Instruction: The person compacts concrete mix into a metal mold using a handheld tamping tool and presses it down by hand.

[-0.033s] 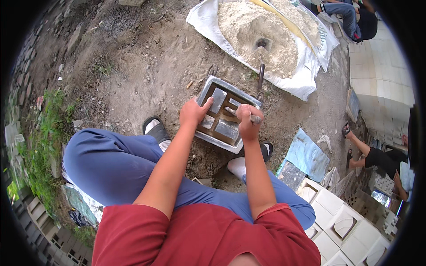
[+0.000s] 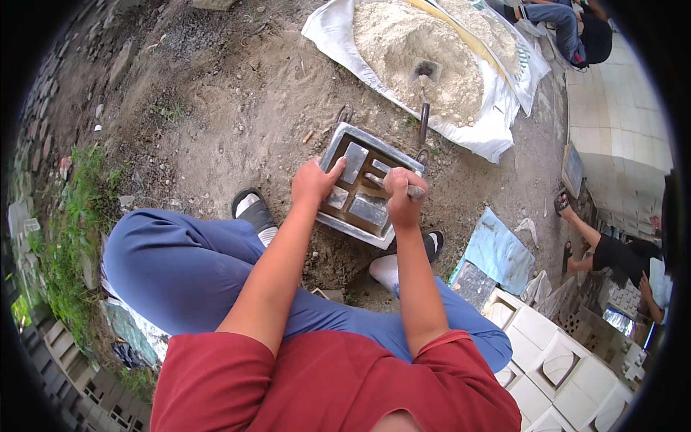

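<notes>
Over metal mould (image 2: 367,189) — right hand (image 2: 403,196) fisted round tool handle (image 2: 415,191).

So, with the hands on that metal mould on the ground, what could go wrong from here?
1. The left hand grips the edge of the metal mould while the right hand works a tool inside it; a slip could strike the left fingers.
2. The mould sits on uneven dirt, so it may tilt or shift under pressure.
3. The shovel stuck in the sand pile stands close behind the mould and could fall onto it.
</notes>
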Demonstrator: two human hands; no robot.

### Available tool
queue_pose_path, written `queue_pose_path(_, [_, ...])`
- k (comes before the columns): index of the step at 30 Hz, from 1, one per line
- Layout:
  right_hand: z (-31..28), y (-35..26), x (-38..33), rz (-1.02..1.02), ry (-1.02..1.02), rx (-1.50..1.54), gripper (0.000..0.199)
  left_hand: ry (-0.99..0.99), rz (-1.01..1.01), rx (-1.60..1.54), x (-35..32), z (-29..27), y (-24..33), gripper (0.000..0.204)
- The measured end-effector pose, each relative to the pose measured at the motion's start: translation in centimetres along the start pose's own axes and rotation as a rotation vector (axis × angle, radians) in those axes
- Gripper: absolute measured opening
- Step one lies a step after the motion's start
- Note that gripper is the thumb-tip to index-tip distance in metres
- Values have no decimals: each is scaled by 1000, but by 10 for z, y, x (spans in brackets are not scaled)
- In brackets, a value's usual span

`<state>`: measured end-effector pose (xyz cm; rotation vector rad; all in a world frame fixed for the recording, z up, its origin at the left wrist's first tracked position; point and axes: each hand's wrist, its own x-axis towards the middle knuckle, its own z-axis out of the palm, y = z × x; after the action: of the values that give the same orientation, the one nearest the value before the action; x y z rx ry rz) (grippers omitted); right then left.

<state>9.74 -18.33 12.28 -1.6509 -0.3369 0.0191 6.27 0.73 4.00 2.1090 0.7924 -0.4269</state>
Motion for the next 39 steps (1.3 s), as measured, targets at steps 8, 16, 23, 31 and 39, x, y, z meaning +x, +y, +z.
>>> queue_pose_path(8, [4, -31, 3, -89, 9, -36, 44, 95, 28, -12, 5, 3, -4, 76])
queue_pose_path(16, [9, -4, 4, -75, 30, -50, 43, 136, 23, 10, 9, 7, -11, 75])
queue_pose_path(23, [-9, 13, -3, -189, -4, -175, 27, 95, 25, -2, 6, 7, -6, 76])
queue_pose_path(31, [-4, 0, 4, -165, -11, -167, 23, 95, 6, -8, 7, 3, -9, 76])
queue_pose_path(39, [18, -3, 6, -266, 10, -231, 39, 120, 56, -4, 1, 5, -6, 78])
